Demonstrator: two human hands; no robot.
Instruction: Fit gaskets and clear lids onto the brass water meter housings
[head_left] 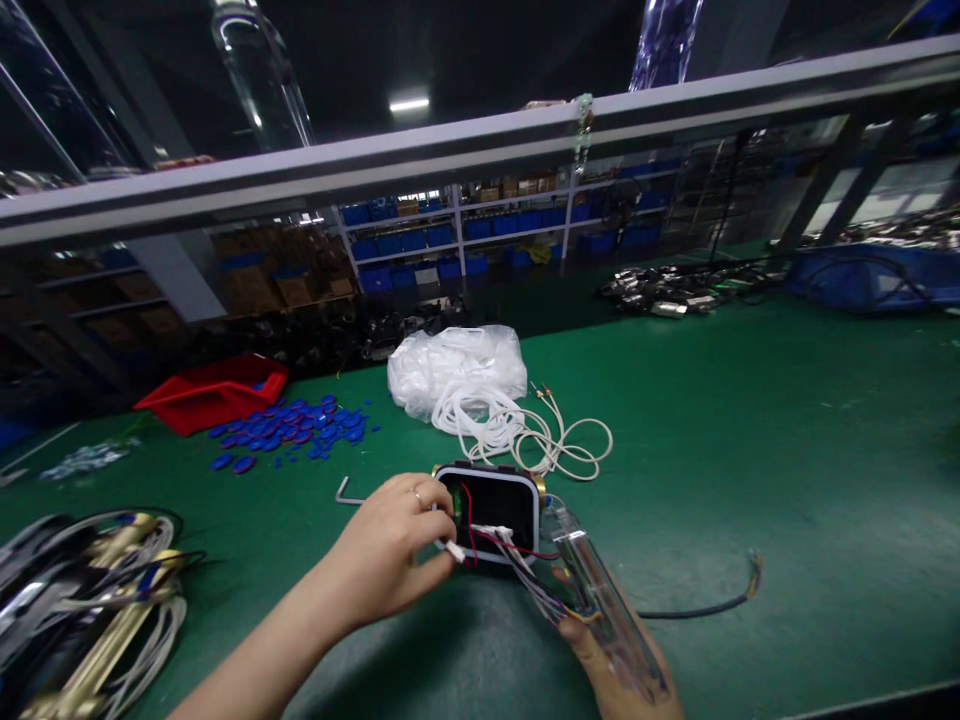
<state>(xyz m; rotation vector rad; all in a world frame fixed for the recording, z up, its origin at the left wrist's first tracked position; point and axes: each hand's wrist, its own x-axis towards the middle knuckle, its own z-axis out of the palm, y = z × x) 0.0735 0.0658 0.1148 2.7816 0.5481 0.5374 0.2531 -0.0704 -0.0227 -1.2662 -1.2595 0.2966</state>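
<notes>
A black box-shaped housing (pixel 491 478) with a light grey rim stands tilted on the bench, its open side facing me. Red wires and a bundle of thin wires (pixel 532 585) with a white plug (pixel 495 532) come out of it. My left hand (pixel 401 545) is at the housing's left edge, thumb and fingers pinched on a small white connector (pixel 455 551). My right hand (pixel 600 650) is wrapped round a clear plastic cylinder (pixel 604 605) at the housing's lower right. Some of the right fingers are hidden behind it.
Behind the housing lie coiled white cables (pixel 480 420) and a clear plastic bag (pixel 457 365). Blue discs (pixel 292 425) spill near a red bin (pixel 214 390). An Allen key (pixel 346 492) is left of my hand; gold-coloured parts with cables (pixel 112 620) lie further left. A dark cable (pixel 697 612) extends right.
</notes>
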